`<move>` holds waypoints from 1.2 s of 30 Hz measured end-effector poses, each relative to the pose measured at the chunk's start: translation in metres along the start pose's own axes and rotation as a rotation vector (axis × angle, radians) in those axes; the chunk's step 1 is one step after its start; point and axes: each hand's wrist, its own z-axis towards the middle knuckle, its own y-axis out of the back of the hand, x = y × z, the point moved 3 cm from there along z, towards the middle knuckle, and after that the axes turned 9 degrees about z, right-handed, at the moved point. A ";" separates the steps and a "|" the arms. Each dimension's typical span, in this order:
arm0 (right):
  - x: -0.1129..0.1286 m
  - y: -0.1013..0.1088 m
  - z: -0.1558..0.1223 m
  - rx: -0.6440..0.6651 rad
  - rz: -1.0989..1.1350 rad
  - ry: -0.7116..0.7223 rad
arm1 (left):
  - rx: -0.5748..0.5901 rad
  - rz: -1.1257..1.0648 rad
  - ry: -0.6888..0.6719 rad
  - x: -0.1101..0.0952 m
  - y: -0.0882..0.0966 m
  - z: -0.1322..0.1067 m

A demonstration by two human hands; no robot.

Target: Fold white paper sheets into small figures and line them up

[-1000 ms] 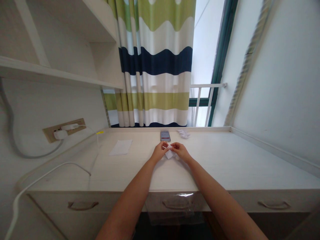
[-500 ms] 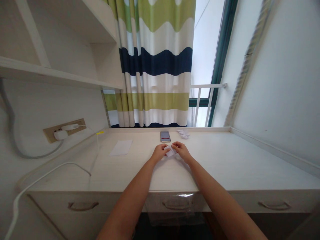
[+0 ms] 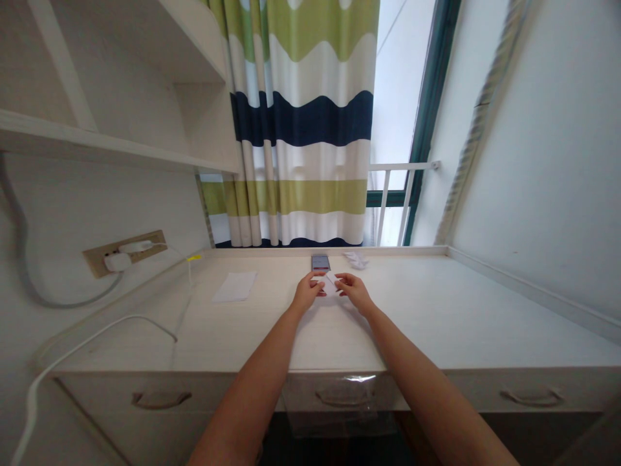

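Observation:
Both my hands meet over the middle of the pale wooden desk (image 3: 436, 323). My left hand (image 3: 306, 293) and my right hand (image 3: 355, 291) each pinch a side of a small folded white paper piece (image 3: 329, 283), held just above the desk. The fingers of both hands are closed on it. A phone (image 3: 321, 261) with a lit screen lies flat just beyond the paper, partly hidden behind it. My forearms reach in from the bottom of the view.
A white paper sheet (image 3: 235, 286) lies to the left. A small folded paper shape (image 3: 356, 259) sits near the window at the back. A wall socket (image 3: 123, 252) with a white plug and cable is on the left. Drawer handles (image 3: 160, 398) line the desk front.
My hands have lifted the paper piece slightly and moved it away from me, toward the phone. The paper now covers the phone's near edge.

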 end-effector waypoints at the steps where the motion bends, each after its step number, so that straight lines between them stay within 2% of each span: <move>1: 0.001 0.000 -0.001 -0.001 0.024 -0.002 | -0.009 -0.007 0.001 -0.001 0.001 0.000; 10: 0.007 0.000 -0.001 -0.023 0.089 0.033 | -0.011 -0.081 0.024 -0.003 0.001 -0.001; 19: 0.009 0.004 -0.002 -0.098 0.031 0.026 | 0.022 -0.127 0.031 -0.005 0.001 -0.004; 28: 0.011 0.000 -0.007 0.006 0.064 -0.025 | -0.025 -0.114 0.041 0.003 0.004 0.003; 36: 0.009 -0.001 -0.006 0.044 0.030 -0.009 | 0.009 -0.120 0.039 0.001 0.004 0.001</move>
